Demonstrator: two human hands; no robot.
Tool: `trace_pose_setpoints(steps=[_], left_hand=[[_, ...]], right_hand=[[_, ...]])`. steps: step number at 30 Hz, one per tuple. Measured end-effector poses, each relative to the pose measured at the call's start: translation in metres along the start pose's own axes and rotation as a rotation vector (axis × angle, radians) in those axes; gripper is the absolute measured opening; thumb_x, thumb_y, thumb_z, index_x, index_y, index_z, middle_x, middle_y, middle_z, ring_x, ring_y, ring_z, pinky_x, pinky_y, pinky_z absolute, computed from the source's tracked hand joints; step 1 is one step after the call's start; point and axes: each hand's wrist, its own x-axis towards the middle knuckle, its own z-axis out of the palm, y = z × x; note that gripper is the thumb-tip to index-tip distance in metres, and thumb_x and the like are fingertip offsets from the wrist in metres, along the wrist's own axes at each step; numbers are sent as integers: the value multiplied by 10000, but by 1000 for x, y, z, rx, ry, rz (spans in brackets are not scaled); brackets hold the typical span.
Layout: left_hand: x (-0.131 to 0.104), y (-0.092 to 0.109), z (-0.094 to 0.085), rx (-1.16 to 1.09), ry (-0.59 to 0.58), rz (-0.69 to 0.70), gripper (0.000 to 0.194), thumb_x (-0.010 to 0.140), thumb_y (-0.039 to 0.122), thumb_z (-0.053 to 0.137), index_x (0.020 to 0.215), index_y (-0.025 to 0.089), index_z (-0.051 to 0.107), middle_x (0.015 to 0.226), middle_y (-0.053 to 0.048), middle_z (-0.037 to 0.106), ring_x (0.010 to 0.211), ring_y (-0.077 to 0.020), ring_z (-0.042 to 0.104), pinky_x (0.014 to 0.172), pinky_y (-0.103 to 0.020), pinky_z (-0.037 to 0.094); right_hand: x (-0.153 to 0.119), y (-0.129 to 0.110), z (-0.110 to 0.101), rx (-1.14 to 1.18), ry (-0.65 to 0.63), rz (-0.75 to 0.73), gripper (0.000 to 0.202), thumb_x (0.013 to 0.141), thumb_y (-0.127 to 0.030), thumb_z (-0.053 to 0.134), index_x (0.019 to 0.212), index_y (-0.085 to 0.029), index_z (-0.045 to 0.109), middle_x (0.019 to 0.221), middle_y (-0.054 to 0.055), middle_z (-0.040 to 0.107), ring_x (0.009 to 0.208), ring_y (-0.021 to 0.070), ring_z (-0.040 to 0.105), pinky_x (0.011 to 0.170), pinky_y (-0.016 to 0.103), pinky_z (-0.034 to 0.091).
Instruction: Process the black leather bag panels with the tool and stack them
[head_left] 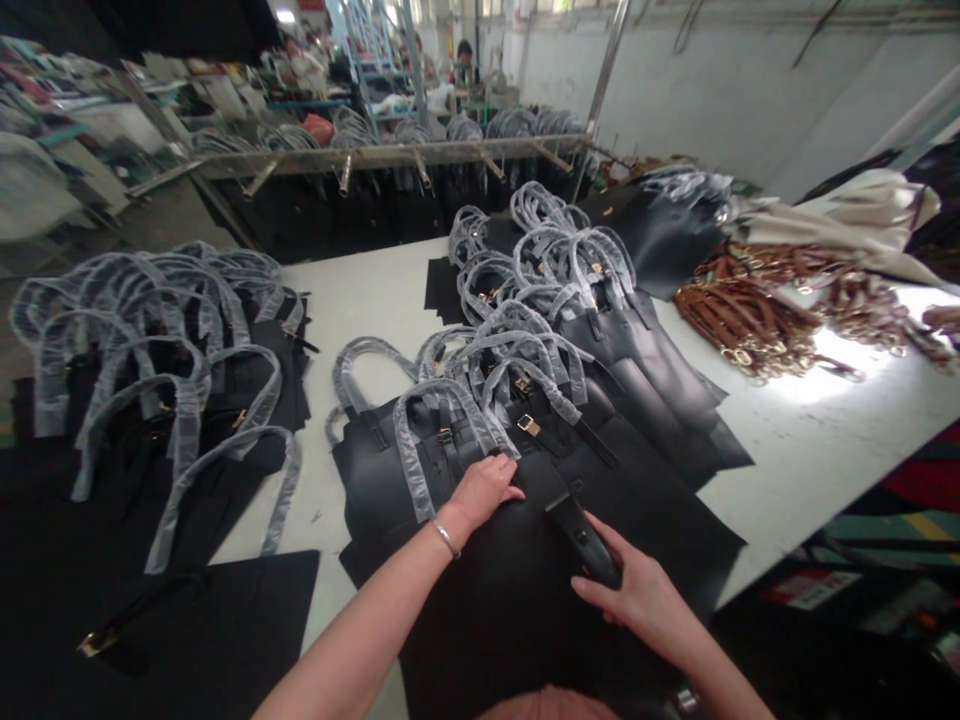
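Observation:
My left hand (484,492) is closed at the top edge of a black leather bag panel (495,610), its fingertips by the lower end of a plastic-wrapped handle (411,465). What lies under those fingers is partly hidden. Wrapped in my right hand (634,590) is a black handheld tool (581,540) shaped like a hair clipper. Its flat head points up and left, just over the panel. Beyond both hands, more black panels overlap in a stack, with plastic-wrapped handles, straps and a gold buckle (529,425).
More black panels with wrapped handles (180,330) are piled on the left. At the right lie brown leather straps (750,320) with gold buckles on the white table (802,470). A metal rack (390,158) hung with bags stands behind; a person's hand (943,320) shows at the right edge.

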Motion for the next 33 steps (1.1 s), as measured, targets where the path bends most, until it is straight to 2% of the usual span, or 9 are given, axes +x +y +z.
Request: trace_pose_setpoints(steps=[2,5,11,14,18,21,25,29,33], left_hand=[[-1,0,-1,-4,-8,15,276,883,424,558,946,156,581,937,-58,602,877,-191,577,788,-283,455],[1,1,1,-11,-13,11,208,904,358,547,909,153,588,909,-59,604,868,-190,577,774,-276,454],[7,2,9,-48,58,-118,207,973,209,410,924,154,604,907,-65,606,862,-176,587,797,-287,459],[-3,4,8,-97,106,-171,201,978,228,412,941,172,602,941,-43,597,863,-146,584,796,-255,462],[-20,11,10,-162,161,-132,137,942,262,505,917,202,625,958,-18,592,907,-144,552,792,-243,457],[-26,20,15,-40,166,-115,122,936,221,507,911,194,623,946,-26,593,890,-165,532,754,-272,455],[-23,32,21,112,105,-68,120,909,105,483,896,150,592,919,-66,573,892,-209,519,722,-316,450],[-17,44,23,-123,60,-207,166,875,40,459,890,120,604,944,-113,577,937,-240,521,767,-352,444],[-10,46,23,-269,93,-363,241,844,-18,413,878,93,624,972,-145,592,912,-232,553,780,-354,446]], right_hand=[[0,1,1,11,-9,-2,766,726,-335,688,1422,-251,381,929,11,715,455,119,638,478,235,540],[1,1,3,18,-15,-6,773,727,-337,687,1427,-245,373,936,17,717,456,122,641,483,243,542],[1,-4,6,5,-30,-17,772,725,-331,683,1427,-241,373,943,19,715,469,127,651,506,251,545],[1,-1,8,2,-33,-23,762,731,-326,676,1425,-233,373,942,22,715,465,123,644,502,246,539],[2,4,10,-14,-29,-5,763,727,-321,675,1422,-223,375,909,17,716,458,124,637,503,249,540],[3,4,10,-23,-37,10,763,722,-329,675,1418,-221,381,920,16,713,463,130,643,512,258,548],[5,1,10,-19,-35,-9,758,725,-336,674,1415,-238,377,974,18,706,486,130,652,528,262,558],[6,1,8,-22,-31,3,762,731,-350,671,1420,-235,364,1005,23,702,476,127,646,531,271,563],[5,-1,7,-16,-24,21,771,732,-347,669,1426,-231,354,1013,28,697,486,128,645,514,265,559]])
